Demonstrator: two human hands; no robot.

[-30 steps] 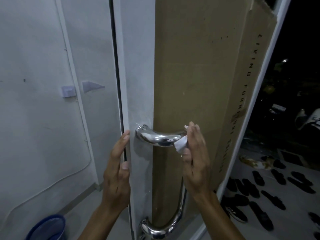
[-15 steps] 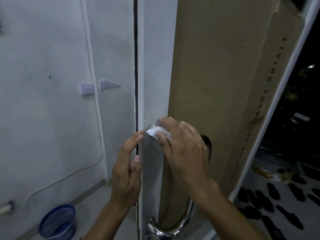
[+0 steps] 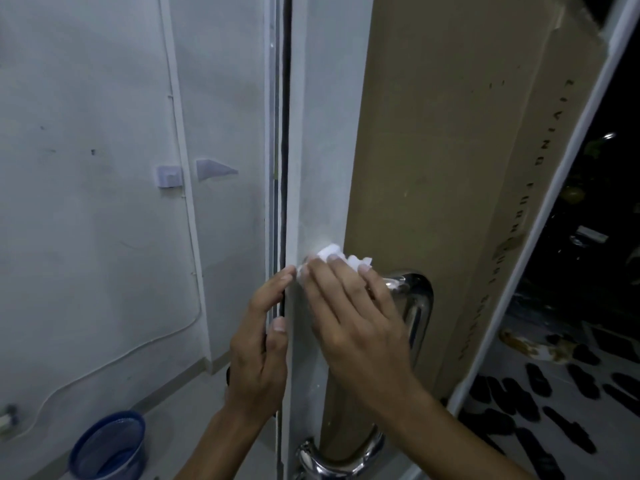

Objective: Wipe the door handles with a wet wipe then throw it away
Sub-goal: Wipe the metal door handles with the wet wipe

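Right hand (image 3: 353, 320) — fingers (image 3: 372, 282) laid nearly straight over a crumpled white wet wipe (image 3: 329, 255), pressing it against the top mount of the chrome door handle (image 3: 417, 306). Wipe bunches out beyond the fingertips, above and to the left of them; one edge shows by the index finger's left side. No curl round the wipe that I can see; it sits under the finger pads, between them and the metal.

Left hand (image 3: 261, 351) — fingers extended, relaxed, resting on the edge of the white door (image 3: 322, 133), thumb flat on the door's near face. It holds nothing. Its fingertip lies just beside the wipe's left edge.

Handle bends right from under the right hand, runs down behind the wrist, and returns to the door at a lower mount near the bottom of view.

Behind the handle, a tall brown cardboard box (image 3: 450, 168) stands against the door, printed letters running up its right side.

Left: pale wall (image 3: 86, 237), thin cable, small white hook. Blue bucket (image 3: 107, 448) on the floor, low left.

Far right: dark sandals (image 3: 540, 386) scattered on the ground outside.
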